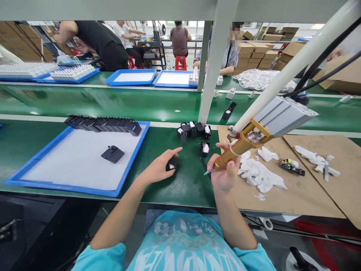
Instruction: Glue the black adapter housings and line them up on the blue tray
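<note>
Black adapter housing [172, 163] sits on the green counter [180, 188], nearer its front edge than its back, between the tray's right rim [131, 162] and the cardboard sheet's [282, 201] left edge. Your left hand [158, 168] curves around it, thumb on the near side, index finger pointing past; whether the fingers press firmly, you can't tell from this view. Your right hand [225, 175] is wrapped around a gold dispensing tool [232, 152], its pale-blue nozzle [208, 172] aimed left, apart from the housing.

A loose left grip could let the housing twist under the nozzle. Your fingers lie close around it, so a nozzle swung too far might jab them. Any leak would probably mark the counter. Beside your right hand, the open housing [205, 149] could be knocked out of place by a wide wrist turn, and your left forearm might nudge the tray's near right corner.
</note>
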